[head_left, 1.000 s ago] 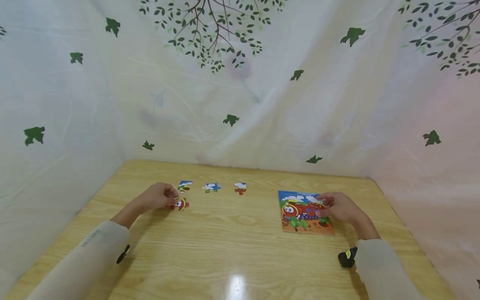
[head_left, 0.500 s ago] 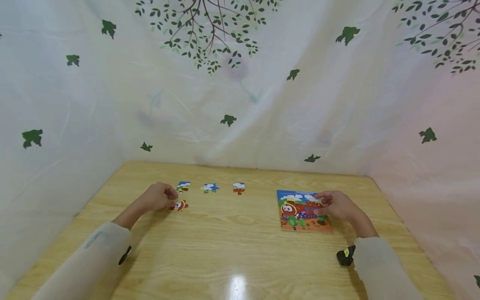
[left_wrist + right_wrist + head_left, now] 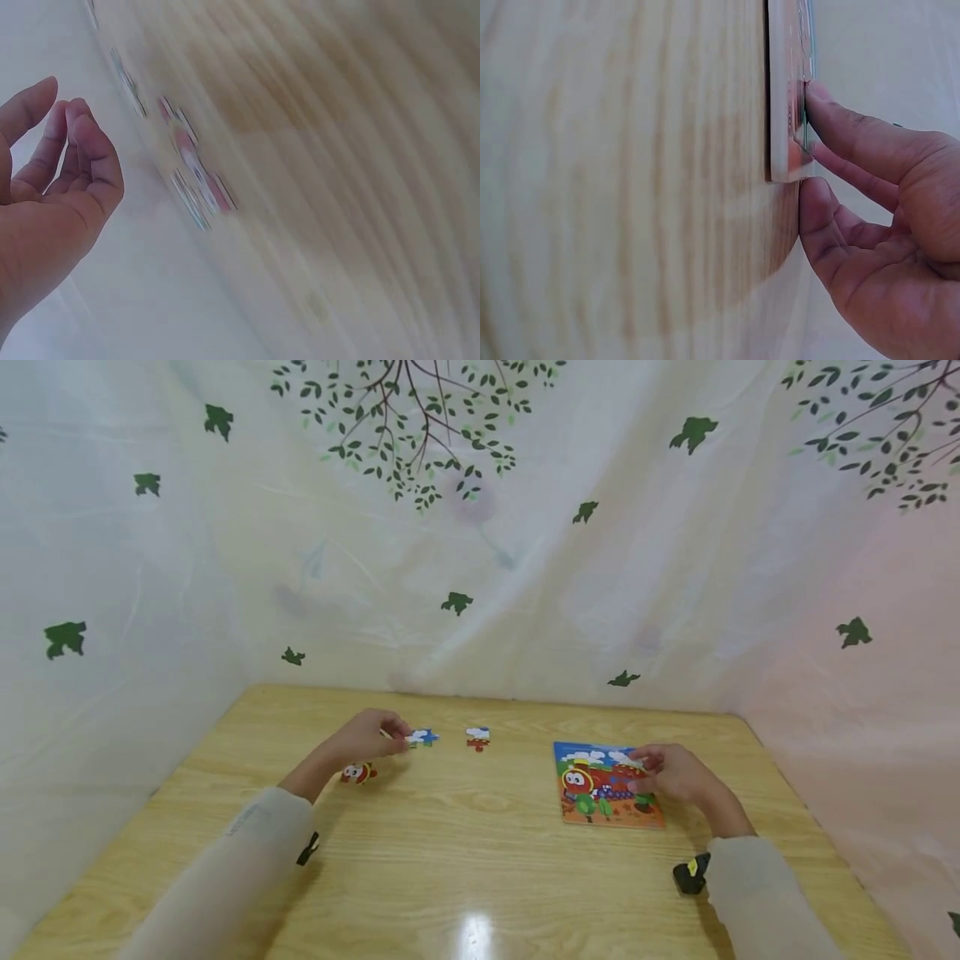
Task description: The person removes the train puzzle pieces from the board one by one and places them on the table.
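In the head view my left hand [image 3: 371,735] hovers over the left of the table, fingertips right at a blue-and-white jigsaw piece [image 3: 423,737]. The left wrist view shows this hand's fingers [image 3: 94,146] loosely bent, with nothing between them and the thumb. A red jigsaw piece with a face [image 3: 357,772] lies beneath that forearm. Further right lies a red, white and blue jigsaw piece [image 3: 477,738]. My right hand [image 3: 675,772] holds the right edge of a jigsaw puzzle with a red train picture [image 3: 592,793], its thumb on the picture and other fingertips by the edge.
The pieces and puzzle lie on a light wooden table [image 3: 450,852]. Behind it and along both sides hangs a pale curtain [image 3: 360,585] with green leaf prints. A black wrist camera [image 3: 690,874] sits by the right cuff.
My left hand has moved right, away from the red face piece to the blue-and-white piece, and now hides the leftmost piece. The right hand stays on the puzzle.
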Demonstrator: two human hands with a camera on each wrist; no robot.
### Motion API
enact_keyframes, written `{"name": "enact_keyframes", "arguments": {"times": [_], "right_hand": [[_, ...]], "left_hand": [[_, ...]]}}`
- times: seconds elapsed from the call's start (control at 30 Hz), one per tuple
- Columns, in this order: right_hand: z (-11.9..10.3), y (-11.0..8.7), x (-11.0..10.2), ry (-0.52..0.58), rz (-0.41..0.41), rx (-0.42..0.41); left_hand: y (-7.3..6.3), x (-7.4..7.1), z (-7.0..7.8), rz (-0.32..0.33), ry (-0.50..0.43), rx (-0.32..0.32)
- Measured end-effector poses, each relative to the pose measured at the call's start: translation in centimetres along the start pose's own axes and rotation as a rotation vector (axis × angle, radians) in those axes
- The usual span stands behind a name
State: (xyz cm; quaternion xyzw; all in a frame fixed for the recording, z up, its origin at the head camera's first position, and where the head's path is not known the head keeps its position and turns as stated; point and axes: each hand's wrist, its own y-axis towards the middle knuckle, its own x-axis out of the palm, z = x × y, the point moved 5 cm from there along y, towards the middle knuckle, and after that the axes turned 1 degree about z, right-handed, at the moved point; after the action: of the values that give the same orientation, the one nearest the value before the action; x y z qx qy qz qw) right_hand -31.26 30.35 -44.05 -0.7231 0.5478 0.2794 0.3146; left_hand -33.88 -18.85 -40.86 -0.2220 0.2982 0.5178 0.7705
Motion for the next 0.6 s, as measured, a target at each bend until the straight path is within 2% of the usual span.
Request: {"name": "enact_keyframes", "arguments": {"times": [0.13, 0.33, 0.43, 0.6], "right_hand": [[0.1, 0.0, 0.1, -0.007, -0.001, 0.011], [0.1, -0.1, 0.1, -0.017, 0.006, 0.0], [0.0, -0.1, 0.2, -0.011, 0.004, -0.006], [-0.2, -0.1, 0.1, -0.009, 0.008, -0.004]], "left_hand": [[1.7, 2.3, 2.1, -0.02, -0.004, 0.05], [4.1, 5.7, 4.9, -0.043, -0.067, 0.082], [4.8, 7.3, 6.4, -0.064, -0.094, 0.107], [5.7, 10.5, 8.4, -0.123, -0.129, 0.108]]}}
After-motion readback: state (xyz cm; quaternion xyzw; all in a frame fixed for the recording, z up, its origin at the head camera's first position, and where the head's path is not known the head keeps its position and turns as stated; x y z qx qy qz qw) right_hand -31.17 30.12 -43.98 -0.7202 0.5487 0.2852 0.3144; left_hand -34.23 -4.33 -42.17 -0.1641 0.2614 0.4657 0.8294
